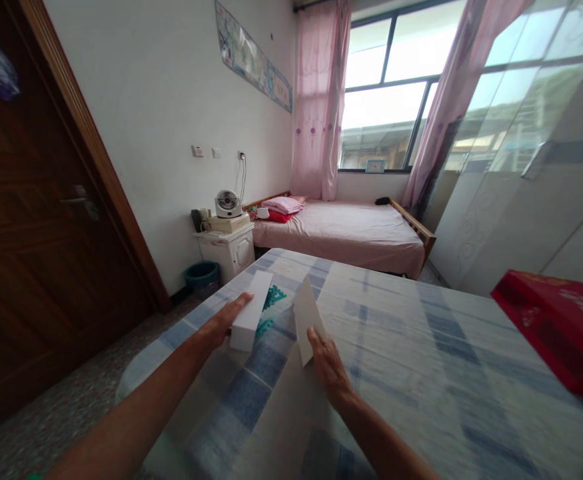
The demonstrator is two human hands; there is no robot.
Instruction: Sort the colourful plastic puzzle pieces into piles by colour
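Note:
My left hand (231,317) is closed around a long white box (254,317), with the thumb along its top edge. Across from it, my right hand (327,357) grips a thin white panel (305,313) that looks like cardboard and stands tilted on its edge. Between the two white pieces, several small teal pieces (274,297) show on the tablecloth, partly hidden by the box; their kind is too small to make out. The fingers under both white pieces are mostly hidden.
A checked blue and white cloth covers the table (391,360). At the right edge sits a red box (556,327). Beyond stand a bed (351,227), a white cabinet (234,250) bearing a small fan (228,203), and a teal bin (202,273). A wooden door (36,220) is at left.

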